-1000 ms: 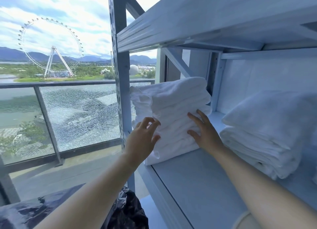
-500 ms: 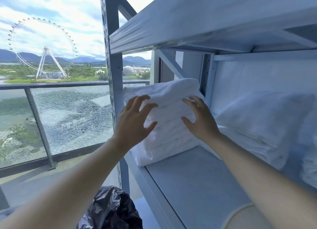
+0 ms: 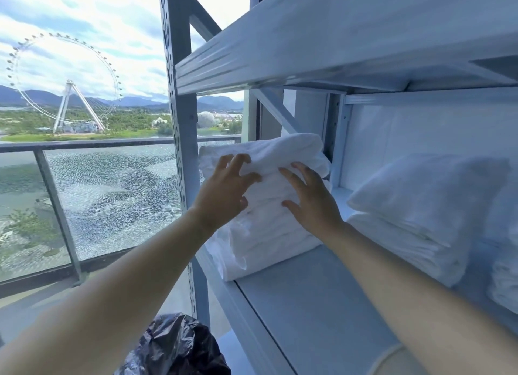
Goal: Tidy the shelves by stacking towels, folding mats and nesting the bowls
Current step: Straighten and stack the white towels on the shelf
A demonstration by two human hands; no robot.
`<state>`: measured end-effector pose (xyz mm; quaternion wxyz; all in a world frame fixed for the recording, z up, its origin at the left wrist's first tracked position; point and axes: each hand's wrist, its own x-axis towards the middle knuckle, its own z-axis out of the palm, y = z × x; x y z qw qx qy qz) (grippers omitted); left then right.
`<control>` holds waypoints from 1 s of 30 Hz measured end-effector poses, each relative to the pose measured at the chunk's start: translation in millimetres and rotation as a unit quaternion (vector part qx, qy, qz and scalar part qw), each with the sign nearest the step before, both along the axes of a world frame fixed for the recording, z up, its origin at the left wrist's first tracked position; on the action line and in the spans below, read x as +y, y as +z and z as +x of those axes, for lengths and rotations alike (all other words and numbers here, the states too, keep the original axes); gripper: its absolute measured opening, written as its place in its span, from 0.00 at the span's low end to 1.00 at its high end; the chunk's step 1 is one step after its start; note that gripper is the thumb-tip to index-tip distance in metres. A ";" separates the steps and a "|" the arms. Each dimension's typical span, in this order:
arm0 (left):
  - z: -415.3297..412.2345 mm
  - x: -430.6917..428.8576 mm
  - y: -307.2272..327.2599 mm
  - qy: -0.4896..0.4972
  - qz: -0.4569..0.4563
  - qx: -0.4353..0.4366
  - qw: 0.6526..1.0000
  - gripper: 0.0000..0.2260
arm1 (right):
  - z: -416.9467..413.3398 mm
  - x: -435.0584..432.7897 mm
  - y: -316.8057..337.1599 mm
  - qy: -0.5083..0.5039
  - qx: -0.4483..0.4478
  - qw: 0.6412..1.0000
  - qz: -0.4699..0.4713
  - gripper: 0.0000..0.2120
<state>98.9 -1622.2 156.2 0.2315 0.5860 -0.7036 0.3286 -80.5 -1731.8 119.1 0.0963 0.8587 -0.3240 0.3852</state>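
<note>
A stack of folded white towels (image 3: 269, 234) stands at the left end of the grey shelf board (image 3: 308, 304). My left hand (image 3: 224, 192) lies against the stack's front upper left, fingers spread and slightly bent on the top towel. My right hand (image 3: 311, 200) presses flat on the front of the stack, just right of the left hand, fingers straight. A second pile of white towels (image 3: 420, 214) lies further right on the same shelf, apart from both hands.
The perforated metal upright (image 3: 179, 150) stands just left of the stack, and the upper shelf (image 3: 336, 43) overhangs it. A black plastic bag (image 3: 173, 349) sits on the floor below. More white cloth (image 3: 504, 285) shows at the right edge. A cracked glass railing (image 3: 112, 200) lies left.
Both hands have climbed from the lower front of the stack to its upper part. The stack looks squarer and sits closer to the upright.
</note>
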 end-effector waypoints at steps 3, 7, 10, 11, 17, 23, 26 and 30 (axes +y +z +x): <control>0.8 6.5 10.5 -0.009 -0.010 -0.005 1.000 0.18 | -6.0 4.5 -2.2 0.003 -0.020 1.000 -0.002 0.33; -2.0 22.0 -2.6 -0.017 -0.005 -0.035 0.999 0.18 | -14.2 8.7 -10.0 0.026 -0.010 1.000 0.006 0.33; -6.9 32.3 -21.7 0.001 0.006 -0.067 0.998 0.20 | -18.3 11.2 -19.5 0.044 0.013 0.998 0.034 0.35; -8.1 33.9 -26.4 0.008 0.005 -0.069 0.998 0.21 | -19.0 12.3 -22.2 0.047 0.020 0.998 0.048 0.38; -5.8 36.0 -54.6 0.034 0.092 -0.061 0.993 0.47 | -20.3 19.1 -35.1 0.061 0.073 0.989 0.109 0.60; -5.5 24.1 -67.9 0.066 0.085 -0.080 0.991 0.56 | -19.5 12.5 -43.5 0.061 0.091 0.990 0.085 0.64; -3.1 13.1 -73.5 0.067 0.071 -0.074 0.992 0.55 | -12.3 6.2 -45.0 0.049 0.089 0.992 0.074 0.63; 2.3 1.5 -73.9 0.069 0.078 -0.065 0.992 0.54 | -3.4 -2.1 -43.8 0.033 0.093 0.992 0.077 0.60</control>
